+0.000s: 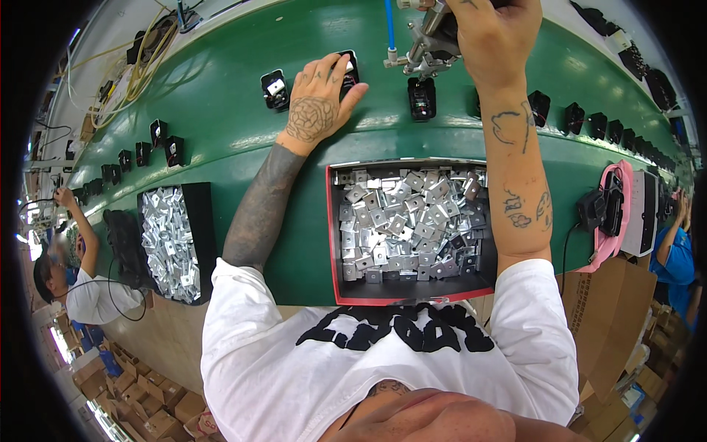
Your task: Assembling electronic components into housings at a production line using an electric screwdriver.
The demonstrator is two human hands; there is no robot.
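A: Left hand?
B: Left of the metal pneumatic tool, over a black housing; thumb spread, can't tell if gripping.
A: Second housing?
B: Tool's near side, long axis pointing at it; left hand nearer.
A: Right hand?
B: At the tool; can't tell if clamped.

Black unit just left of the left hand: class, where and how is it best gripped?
Probably by the outer walls of the black unit, from its left: the left hand is close on its right, and its open top exposes a pale piece to avoid.
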